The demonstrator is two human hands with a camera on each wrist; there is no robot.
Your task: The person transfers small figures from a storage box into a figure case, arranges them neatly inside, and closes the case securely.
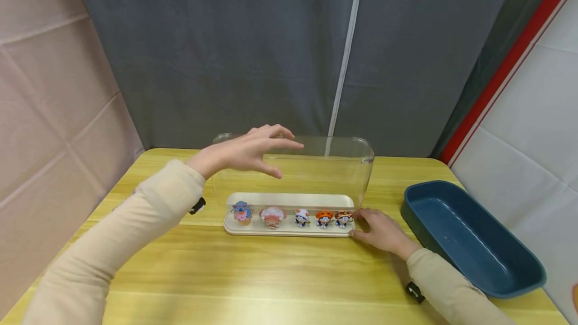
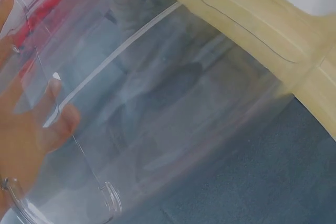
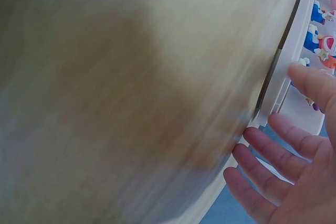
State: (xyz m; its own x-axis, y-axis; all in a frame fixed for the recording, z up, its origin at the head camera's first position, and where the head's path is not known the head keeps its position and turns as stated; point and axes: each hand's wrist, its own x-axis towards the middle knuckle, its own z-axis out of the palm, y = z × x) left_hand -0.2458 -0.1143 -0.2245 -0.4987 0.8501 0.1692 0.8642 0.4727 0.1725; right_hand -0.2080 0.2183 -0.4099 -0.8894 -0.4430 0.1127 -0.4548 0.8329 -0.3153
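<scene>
A long white tray (image 1: pixel 289 198) lies on the table, with several small cartoon figurines in a row along it: a pink one with a blue top (image 1: pixel 242 213), a pink-and-white one (image 1: pixel 273 217) and smaller blue-and-white ones (image 1: pixel 324 219). Behind and above the tray stands a large clear plastic box (image 1: pixel 325 174); whether its lower edge meets the tray cannot be told. My left hand (image 1: pixel 253 149) is raised at the box's upper left, fingers spread and thumb apart. At the tray's right end, my right hand (image 1: pixel 379 230) touches the rim with extended thumb and fingers (image 3: pixel 283 158).
A deep blue rectangular basin (image 1: pixel 474 234) stands at the table's right side. Grey curtain (image 1: pixel 226 64) hangs behind the wooden table (image 1: pixel 253 280). Pale cloth (image 1: pixel 58 114) lines the left side, and white cloth with a red stripe (image 1: pixel 510 69) the right.
</scene>
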